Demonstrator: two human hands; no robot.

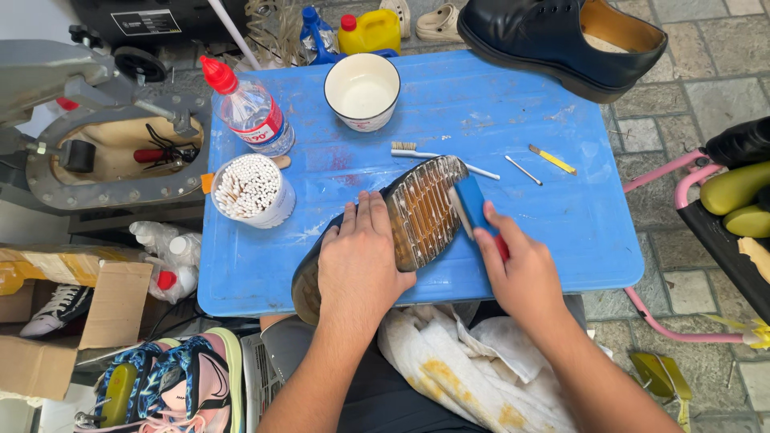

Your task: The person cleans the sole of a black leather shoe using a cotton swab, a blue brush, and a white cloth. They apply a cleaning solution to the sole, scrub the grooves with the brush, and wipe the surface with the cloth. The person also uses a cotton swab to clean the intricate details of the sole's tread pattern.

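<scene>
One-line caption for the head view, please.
Left hand steadies an upturned black shoe on a blue tray while the right hand presses a blue brush against its sole.

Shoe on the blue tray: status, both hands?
Left hand flat on upturned shoe. Right hand grips blue brush against sole. Toothbrush beside shoe, clear.
</scene>
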